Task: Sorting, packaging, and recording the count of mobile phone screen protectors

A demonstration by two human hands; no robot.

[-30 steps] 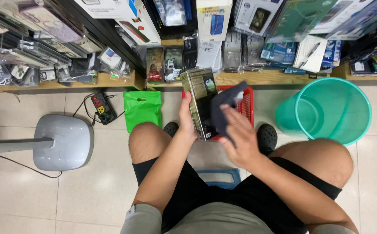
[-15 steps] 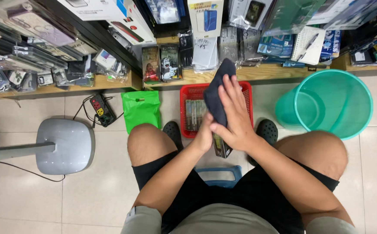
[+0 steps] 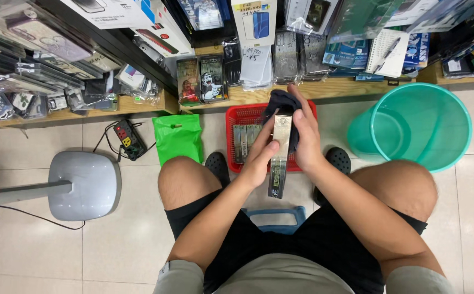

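My left hand [image 3: 260,160] grips a long flat packaged box [image 3: 280,158], held edge-on above my knees. My right hand [image 3: 304,136] presses a dark cloth [image 3: 280,103] against the box's upper end. Under both hands sits a red plastic basket [image 3: 238,117] on the floor, with several similar flat packages [image 3: 246,141] standing inside it.
A teal plastic bucket [image 3: 419,130] stands at the right, a green plastic bag [image 3: 178,137] and a power strip [image 3: 125,137] at the left of the basket. A grey fan base [image 3: 81,185] lies far left. Wooden shelves [image 3: 351,86] crowded with phone accessories run along the top. A blue stool edge [image 3: 275,215] shows between my legs.
The box turned from face-up to edge-on and came lower toward my knees. My right hand with the cloth moved from the box's face onto its top end.
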